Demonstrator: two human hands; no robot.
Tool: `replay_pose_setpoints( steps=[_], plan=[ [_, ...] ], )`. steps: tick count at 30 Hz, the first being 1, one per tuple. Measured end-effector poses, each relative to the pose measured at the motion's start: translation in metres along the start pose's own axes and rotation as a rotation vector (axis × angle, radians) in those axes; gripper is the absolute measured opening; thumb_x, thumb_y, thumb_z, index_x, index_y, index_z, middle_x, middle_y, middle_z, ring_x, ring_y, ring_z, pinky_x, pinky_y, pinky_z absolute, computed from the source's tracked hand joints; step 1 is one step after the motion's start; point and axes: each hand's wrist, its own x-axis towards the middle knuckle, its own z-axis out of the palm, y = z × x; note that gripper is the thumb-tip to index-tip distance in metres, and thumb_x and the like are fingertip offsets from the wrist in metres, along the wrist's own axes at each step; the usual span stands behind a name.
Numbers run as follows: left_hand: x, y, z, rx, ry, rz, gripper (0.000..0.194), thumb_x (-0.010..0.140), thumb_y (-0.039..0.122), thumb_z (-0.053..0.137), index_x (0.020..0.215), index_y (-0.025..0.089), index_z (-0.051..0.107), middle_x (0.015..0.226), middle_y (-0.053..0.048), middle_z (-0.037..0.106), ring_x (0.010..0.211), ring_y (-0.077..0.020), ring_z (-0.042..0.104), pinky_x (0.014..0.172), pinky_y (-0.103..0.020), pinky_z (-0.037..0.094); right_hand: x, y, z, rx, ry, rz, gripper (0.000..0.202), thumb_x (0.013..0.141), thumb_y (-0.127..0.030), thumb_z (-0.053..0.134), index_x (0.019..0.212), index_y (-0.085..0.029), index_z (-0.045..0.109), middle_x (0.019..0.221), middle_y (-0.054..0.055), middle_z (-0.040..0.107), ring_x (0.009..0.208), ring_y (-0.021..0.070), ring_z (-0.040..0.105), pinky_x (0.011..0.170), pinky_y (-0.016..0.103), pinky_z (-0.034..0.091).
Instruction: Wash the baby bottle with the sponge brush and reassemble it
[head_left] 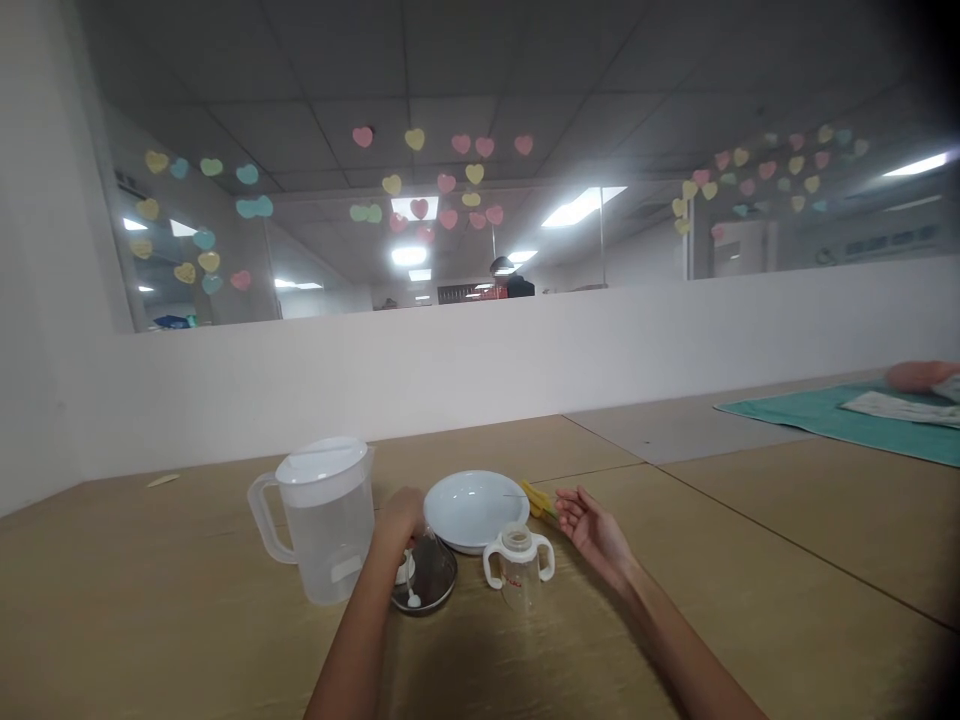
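My left hand [403, 515] is over the near-left side of a white bowl [478, 548], above a round metal dish [439, 590]. Its fingers are hidden and slightly blurred, so a hold cannot be made out. In the dish lie a white ring-like part [406, 568] and a thin tube with a white end [414, 599]. My right hand [592, 530] is palm up, fingers apart and loosely bent. Close to its fingertips lies a yellow object with a green end [538, 499], its kind unclear. Between my arms stands a clear baby bottle [519, 575] with two white handles, uncapped.
A lidded translucent pitcher [330, 530] with liquid stands left of my left hand. At the far right, a teal cloth [802, 408] bears a white cloth [900, 407] and a pinkish object [921, 376]. A white wall [465, 375] with windows above borders the wooden table [750, 560].
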Motion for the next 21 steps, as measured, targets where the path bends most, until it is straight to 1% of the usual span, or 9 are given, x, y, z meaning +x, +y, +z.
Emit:
replay_pose_setpoints(
  steps=[2,5,7,8,10,12,16,21],
  plan=[
    [-0.008,0.003,-0.010,0.005,0.001,0.023,0.023,0.045,-0.005,0.060,0.061,0.009,0.069,0.066,-0.014,0.069,0.060,-0.0228,0.065,0.053,-0.026,0.047,0.000,-0.002,-0.002,0.059,-0.026,-0.009,0.013,0.079,-0.027,0.060,0.075,-0.016,0.065,0.066,0.003,0.065,0.055,0.0104,0.057,0.054,0.022,0.047],
    [-0.020,0.013,-0.026,-0.026,0.052,0.124,0.030,0.058,0.004,0.058,0.082,0.015,0.071,0.080,-0.010,0.071,0.070,-0.0188,0.065,0.060,-0.024,0.046,-0.001,-0.006,-0.004,0.223,-0.067,-0.078,0.008,0.077,-0.027,0.062,0.075,-0.019,0.063,0.069,-0.001,0.064,0.057,0.0098,0.056,0.055,0.023,0.047],
    [-0.026,0.025,-0.033,-0.068,0.139,0.254,0.031,0.069,0.012,0.053,0.093,0.021,0.069,0.088,-0.006,0.070,0.078,-0.0163,0.063,0.068,-0.023,0.045,-0.001,-0.008,-0.003,0.300,-0.082,-0.129,0.008,0.075,-0.028,0.064,0.073,-0.020,0.061,0.068,-0.003,0.062,0.057,0.0091,0.054,0.055,0.024,0.046],
    [-0.027,0.031,-0.033,-0.089,0.202,0.325,0.030,0.074,0.015,0.049,0.096,0.022,0.069,0.090,-0.005,0.069,0.081,-0.0160,0.062,0.071,-0.024,0.044,-0.002,-0.009,-0.002,0.310,-0.091,-0.139,0.009,0.074,-0.028,0.065,0.072,-0.021,0.061,0.067,-0.003,0.062,0.057,0.0089,0.054,0.055,0.024,0.046],
    [-0.027,0.043,-0.031,-0.126,0.334,0.441,0.031,0.081,0.019,0.044,0.100,0.024,0.067,0.092,-0.005,0.067,0.085,-0.0167,0.060,0.075,-0.026,0.043,-0.003,-0.007,0.001,0.280,-0.111,-0.129,0.012,0.073,-0.030,0.067,0.071,-0.020,0.060,0.068,-0.003,0.061,0.058,0.0092,0.054,0.056,0.024,0.046],
    [-0.024,0.053,-0.023,-0.150,0.415,0.488,0.032,0.085,0.020,0.040,0.103,0.026,0.066,0.093,-0.005,0.063,0.085,-0.0168,0.058,0.076,-0.026,0.043,-0.004,-0.005,0.004,0.213,-0.127,-0.087,0.015,0.073,-0.032,0.067,0.071,-0.019,0.060,0.070,-0.002,0.062,0.061,0.0098,0.056,0.058,0.024,0.047],
    [-0.017,0.062,-0.010,-0.177,0.460,0.523,0.033,0.089,0.019,0.036,0.107,0.027,0.063,0.093,-0.005,0.058,0.085,-0.0155,0.056,0.077,-0.025,0.042,-0.004,-0.001,0.006,0.152,-0.113,-0.057,0.018,0.072,-0.034,0.069,0.068,-0.020,0.059,0.068,-0.003,0.060,0.063,0.0088,0.056,0.062,0.022,0.048],
    [-0.012,0.061,-0.008,-0.175,0.526,0.559,0.033,0.090,0.019,0.036,0.108,0.026,0.061,0.094,-0.004,0.056,0.088,-0.0157,0.053,0.079,-0.026,0.041,-0.002,0.001,0.005,0.137,-0.089,-0.047,0.020,0.071,-0.034,0.070,0.065,-0.019,0.058,0.066,-0.003,0.058,0.062,0.0087,0.055,0.061,0.021,0.049]
  ],
)
